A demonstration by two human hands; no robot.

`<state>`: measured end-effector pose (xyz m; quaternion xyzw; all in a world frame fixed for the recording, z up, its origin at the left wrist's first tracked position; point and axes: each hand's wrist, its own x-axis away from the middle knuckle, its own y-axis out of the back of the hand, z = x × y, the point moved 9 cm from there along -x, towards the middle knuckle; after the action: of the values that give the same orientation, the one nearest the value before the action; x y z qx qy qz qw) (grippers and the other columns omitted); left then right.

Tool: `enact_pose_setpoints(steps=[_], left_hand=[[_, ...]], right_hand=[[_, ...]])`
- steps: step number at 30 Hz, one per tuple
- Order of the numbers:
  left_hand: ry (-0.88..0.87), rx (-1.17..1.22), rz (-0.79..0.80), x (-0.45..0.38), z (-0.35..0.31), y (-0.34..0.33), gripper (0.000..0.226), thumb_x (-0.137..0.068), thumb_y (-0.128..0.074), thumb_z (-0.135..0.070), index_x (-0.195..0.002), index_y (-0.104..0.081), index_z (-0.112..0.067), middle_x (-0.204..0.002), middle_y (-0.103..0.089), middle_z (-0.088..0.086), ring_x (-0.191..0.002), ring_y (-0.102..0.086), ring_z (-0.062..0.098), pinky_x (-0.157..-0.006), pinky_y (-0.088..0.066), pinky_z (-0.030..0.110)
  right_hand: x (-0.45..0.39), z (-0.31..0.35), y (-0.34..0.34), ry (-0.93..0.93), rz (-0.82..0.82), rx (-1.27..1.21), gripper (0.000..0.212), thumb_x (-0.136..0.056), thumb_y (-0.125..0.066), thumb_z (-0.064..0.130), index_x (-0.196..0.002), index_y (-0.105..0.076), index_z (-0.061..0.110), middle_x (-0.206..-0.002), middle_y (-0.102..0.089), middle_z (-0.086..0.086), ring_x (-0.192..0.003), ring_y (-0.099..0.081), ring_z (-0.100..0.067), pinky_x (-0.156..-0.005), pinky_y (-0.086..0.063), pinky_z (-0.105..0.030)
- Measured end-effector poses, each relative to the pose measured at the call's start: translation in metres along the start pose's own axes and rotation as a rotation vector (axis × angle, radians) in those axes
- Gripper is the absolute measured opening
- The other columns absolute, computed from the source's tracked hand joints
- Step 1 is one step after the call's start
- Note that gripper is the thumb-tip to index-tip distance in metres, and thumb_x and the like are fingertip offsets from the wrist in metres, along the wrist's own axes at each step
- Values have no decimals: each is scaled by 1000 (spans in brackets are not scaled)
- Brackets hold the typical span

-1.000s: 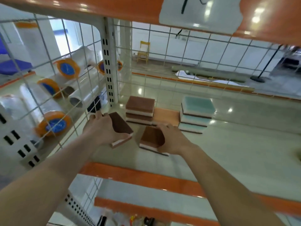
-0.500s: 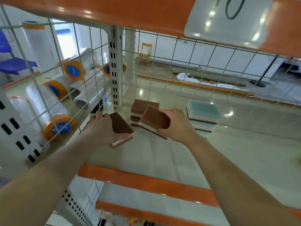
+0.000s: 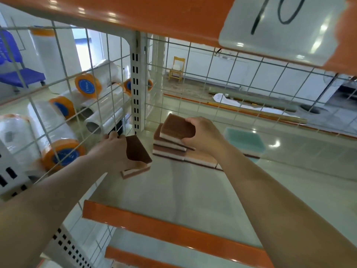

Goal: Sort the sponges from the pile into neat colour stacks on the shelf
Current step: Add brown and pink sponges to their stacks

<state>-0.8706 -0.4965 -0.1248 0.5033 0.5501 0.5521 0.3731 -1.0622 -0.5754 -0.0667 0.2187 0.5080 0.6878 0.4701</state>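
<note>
My right hand (image 3: 204, 136) grips a brown sponge (image 3: 176, 129) with a white underside, tilted and resting on top of the brown stack (image 3: 168, 151) at the back of the shelf (image 3: 183, 192). My left hand (image 3: 114, 151) holds a second, darker brown sponge (image 3: 138, 151) just above the shelf, left of the stack. An orange sponge (image 3: 201, 158) lies flat beside the stack, partly under my right wrist. A stack of teal sponges (image 3: 244, 140) stands to the right.
A wire mesh wall (image 3: 92, 105) and a perforated white post (image 3: 136, 97) bound the shelf on the left; rolls of plastic film (image 3: 48, 132) lie behind them. The orange front rail (image 3: 173, 233) runs below. An upper shelf with a numbered label (image 3: 280, 26) hangs overhead.
My right hand has carried its brown sponge back from the shelf front onto the top of the brown stack. My left hand has kept its sponge in about the same place.
</note>
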Motion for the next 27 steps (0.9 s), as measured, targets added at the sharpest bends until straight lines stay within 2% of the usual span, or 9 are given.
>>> enact_pose_setpoints(steps=[5,10,13,16,21,24,27], left_hand=[[-5,21,-6,-6,1,-4,95,-62,-60,-76,-132,-41,-14,-123,-39,5,-107,-43,21,-85,-44,31],[-4,25,-5,-13,4,-4,97,-60,-57,-79,-132,-42,-16,-123,-41,5,-108,-45,22,-88,-46,32],[15,31,-1,-15,5,-3,101,-59,-58,-79,-134,-40,-14,-124,-41,6,-106,-48,23,-85,-47,31],[9,49,-2,-17,5,-3,101,-59,-58,-77,-134,-40,-13,-124,-41,6,-106,-48,23,-89,-48,34],[-24,42,15,-17,3,-4,118,-41,-42,-85,-135,-39,-14,-123,-41,5,-102,-50,21,-86,-50,33],[-34,38,0,-19,2,-3,119,-39,-41,-87,-134,-40,-17,-122,-41,5,-106,-47,22,-86,-49,33],[-47,37,-6,-20,1,-3,121,-35,-38,-88,-134,-40,-17,-118,-42,4,-107,-46,22,-88,-48,34]], right_hand=[[-17,2,-5,44,32,-16,43,-76,-69,23,-118,-61,18,-103,-59,-2,-92,-53,-16,-76,-44,-28],[-30,6,-10,87,69,10,45,-77,-69,22,-121,-59,15,-107,-60,-7,-97,-55,-20,-78,-45,-28],[-35,3,-12,79,90,30,47,-78,-69,22,-124,-57,14,-110,-58,-7,-100,-55,-21,-81,-44,-28],[-41,2,-16,76,102,25,42,-76,-69,22,-117,-61,15,-105,-61,-5,-95,-58,-20,-77,-46,-29],[-48,1,-20,61,123,5,43,-75,-69,22,-117,-63,15,-103,-63,-6,-92,-59,-19,-79,-49,-30],[-50,2,-18,62,122,-5,47,-75,-69,23,-121,-61,15,-105,-63,-6,-95,-58,-20,-82,-49,-31],[-50,1,-20,60,132,-11,45,-75,-69,22,-119,-61,15,-103,-64,-6,-94,-59,-20,-79,-48,-29]])
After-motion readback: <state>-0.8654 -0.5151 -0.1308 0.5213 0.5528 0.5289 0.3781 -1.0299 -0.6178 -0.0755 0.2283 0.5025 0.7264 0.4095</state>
